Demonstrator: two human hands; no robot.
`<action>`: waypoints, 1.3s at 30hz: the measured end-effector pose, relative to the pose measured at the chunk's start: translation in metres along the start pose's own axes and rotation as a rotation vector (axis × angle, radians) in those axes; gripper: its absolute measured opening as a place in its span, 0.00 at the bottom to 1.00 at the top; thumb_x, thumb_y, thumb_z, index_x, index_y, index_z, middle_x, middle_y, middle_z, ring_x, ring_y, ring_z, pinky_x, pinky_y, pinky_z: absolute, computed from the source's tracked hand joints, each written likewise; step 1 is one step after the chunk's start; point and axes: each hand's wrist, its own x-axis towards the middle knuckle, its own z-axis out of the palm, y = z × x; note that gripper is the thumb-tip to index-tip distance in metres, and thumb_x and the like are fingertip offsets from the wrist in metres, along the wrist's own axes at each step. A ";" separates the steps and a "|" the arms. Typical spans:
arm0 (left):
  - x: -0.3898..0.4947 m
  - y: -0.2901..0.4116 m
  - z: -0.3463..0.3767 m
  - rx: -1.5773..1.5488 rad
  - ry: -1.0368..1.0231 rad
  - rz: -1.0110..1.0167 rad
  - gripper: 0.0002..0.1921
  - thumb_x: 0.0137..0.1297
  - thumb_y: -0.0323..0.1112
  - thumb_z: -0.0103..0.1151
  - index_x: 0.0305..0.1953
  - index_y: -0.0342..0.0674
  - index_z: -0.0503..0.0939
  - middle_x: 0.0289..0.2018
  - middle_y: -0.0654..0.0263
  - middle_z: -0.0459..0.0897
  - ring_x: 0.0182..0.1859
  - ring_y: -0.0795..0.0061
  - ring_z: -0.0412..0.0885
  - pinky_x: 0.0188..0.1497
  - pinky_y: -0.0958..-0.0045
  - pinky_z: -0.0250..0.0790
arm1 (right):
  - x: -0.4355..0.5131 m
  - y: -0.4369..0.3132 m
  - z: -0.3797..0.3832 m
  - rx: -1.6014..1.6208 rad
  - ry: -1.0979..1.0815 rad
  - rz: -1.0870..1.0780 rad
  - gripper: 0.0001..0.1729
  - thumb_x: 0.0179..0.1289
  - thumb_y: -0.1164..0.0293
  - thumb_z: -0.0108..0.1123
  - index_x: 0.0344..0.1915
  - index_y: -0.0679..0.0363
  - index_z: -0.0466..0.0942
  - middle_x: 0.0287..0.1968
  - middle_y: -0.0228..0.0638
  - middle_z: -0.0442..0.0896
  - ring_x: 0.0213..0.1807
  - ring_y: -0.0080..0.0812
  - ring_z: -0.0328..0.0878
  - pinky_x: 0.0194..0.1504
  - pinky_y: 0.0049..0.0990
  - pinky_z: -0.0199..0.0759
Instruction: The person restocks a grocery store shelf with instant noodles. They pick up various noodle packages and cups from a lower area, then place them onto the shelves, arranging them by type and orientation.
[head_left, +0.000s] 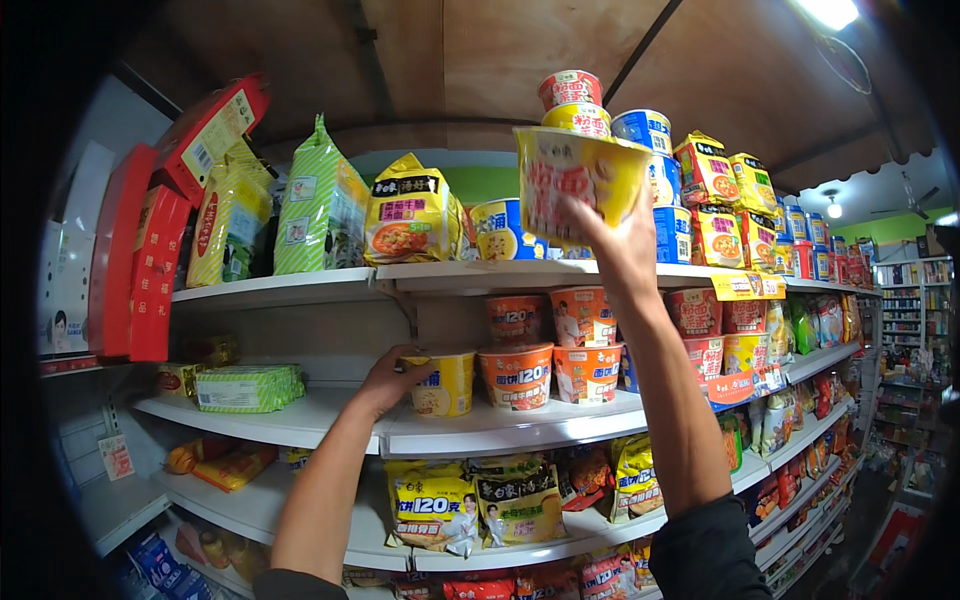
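Note:
My right hand is raised at the upper shelf and grips a large yellow instant noodle tub, its thumb across the front. Behind that tub, a red noodle tub rests on a yellow one. Lower down, my left hand has its fingers around the left side of a yellow noodle tub standing on the middle shelf. Directly right of it are orange noodle tubs, some stacked two high.
Bagged noodles, a green striped package and red boxes line the upper shelf. Green striped packets lie on the middle shelf at left. Noodle bags stand below. Blue tubs are stacked at right.

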 end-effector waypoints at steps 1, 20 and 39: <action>0.000 0.000 0.001 0.015 0.005 0.006 0.42 0.74 0.53 0.82 0.80 0.39 0.77 0.65 0.51 0.88 0.65 0.63 0.86 0.66 0.62 0.81 | 0.016 0.005 0.004 -0.038 0.004 -0.009 0.70 0.63 0.58 0.88 0.89 0.70 0.49 0.70 0.52 0.83 0.70 0.42 0.87 0.70 0.40 0.87; 0.003 0.001 -0.004 0.142 -0.020 -0.009 0.48 0.80 0.66 0.72 0.81 0.28 0.73 0.71 0.41 0.84 0.74 0.52 0.83 0.75 0.58 0.76 | 0.117 0.118 0.106 -0.786 0.094 0.249 0.90 0.51 0.27 0.86 0.93 0.68 0.42 0.69 0.75 0.83 0.71 0.71 0.86 0.73 0.56 0.80; 0.004 0.003 -0.004 0.089 0.137 -0.061 0.49 0.80 0.76 0.62 0.69 0.25 0.85 0.61 0.42 0.93 0.66 0.51 0.91 0.70 0.56 0.80 | 0.076 0.104 0.065 -1.398 -0.357 -0.182 0.15 0.63 0.76 0.69 0.49 0.67 0.92 0.45 0.59 0.95 0.51 0.61 0.95 0.52 0.54 0.87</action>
